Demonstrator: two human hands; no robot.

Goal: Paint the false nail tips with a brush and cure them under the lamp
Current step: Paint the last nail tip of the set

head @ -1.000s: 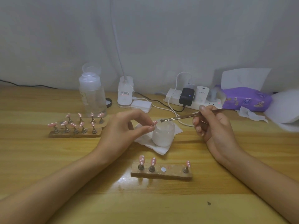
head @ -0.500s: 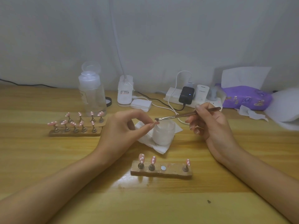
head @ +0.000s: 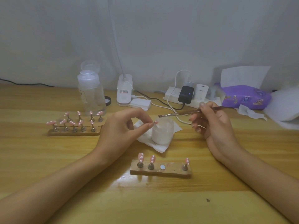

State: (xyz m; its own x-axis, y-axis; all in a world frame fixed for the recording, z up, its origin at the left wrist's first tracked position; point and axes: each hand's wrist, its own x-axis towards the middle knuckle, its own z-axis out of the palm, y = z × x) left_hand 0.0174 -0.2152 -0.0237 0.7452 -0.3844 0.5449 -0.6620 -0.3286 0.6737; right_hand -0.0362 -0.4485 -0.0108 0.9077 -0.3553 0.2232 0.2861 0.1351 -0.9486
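Step in hand: painting one nail tip (head: pixel 155 122). Your left hand (head: pixel 123 126) pinches it between thumb and forefinger, just over rim of open jar (head: pixel 162 132). Your right hand (head: pixel 213 122) grips brush (head: pixel 181 112) like pen; brush end hovers just beside nail tip, apart.

Next move, as I judge: bring brush end onto nail tip with light, steady stroke; hold left hand quiet.

Against half second ago: brush end then met nail tip, now drawn little to right.
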